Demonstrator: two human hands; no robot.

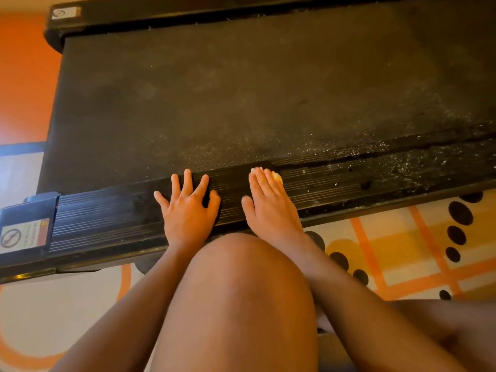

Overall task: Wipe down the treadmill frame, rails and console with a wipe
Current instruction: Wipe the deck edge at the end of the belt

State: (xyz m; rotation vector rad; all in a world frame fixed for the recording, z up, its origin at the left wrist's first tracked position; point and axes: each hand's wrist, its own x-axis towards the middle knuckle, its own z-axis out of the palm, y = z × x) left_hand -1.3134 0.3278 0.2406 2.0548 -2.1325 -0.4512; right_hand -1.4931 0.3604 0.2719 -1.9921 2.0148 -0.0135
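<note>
The treadmill's near side rail [107, 218] is black and ribbed and runs across the view below the dusty belt [241, 89]. My left hand [188, 210] rests flat on the rail with its fingers spread. Just to its right, my right hand [268, 205] lies flat on the same rail and presses a small pale wipe [277, 176] under its fingertips; only the wipe's edge shows. The rail to the right of my hands [389, 173] is speckled with white dust and crumbs. The far rail [188, 14] runs along the top.
My bare knee [241, 291] rises just below my hands. A warning sticker [24, 233] sits on the rail's left end cap. An orange and yellow patterned mat with black dots [402, 251] lies on the floor to the right. An orange wall [24, 76] is at left.
</note>
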